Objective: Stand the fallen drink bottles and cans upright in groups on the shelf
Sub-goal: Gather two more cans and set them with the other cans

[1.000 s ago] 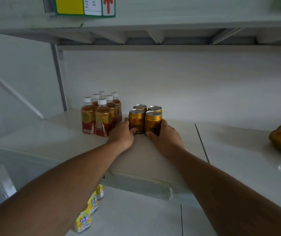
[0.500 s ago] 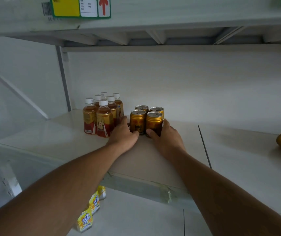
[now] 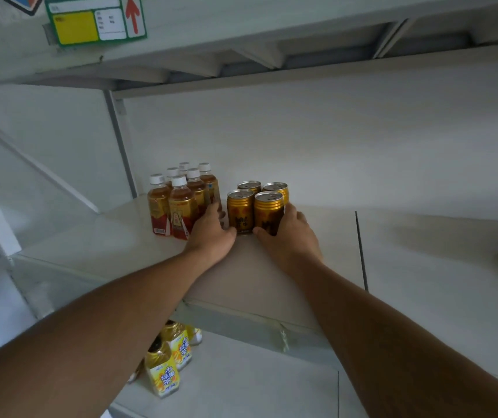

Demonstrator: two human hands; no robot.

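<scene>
Four upright cans (image 3: 256, 206) are standing mid-shelf (image 3: 422, 267), flanked by left hand (image 3: 211, 236) and right hand (image 3: 290, 236), fingers cupping them; bottles (image 3: 181, 200) touching left; open shelf lying right.

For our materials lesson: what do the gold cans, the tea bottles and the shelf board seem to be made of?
Gold cans: likely metal, glossy, with silvery pull-tab lids.
Tea bottles: seemingly clear plastic, as the amber drink shows through; white screw caps.
Shelf board: smooth, pale, faintly reflective; painted metal or laminate, cannot tell which.
</scene>
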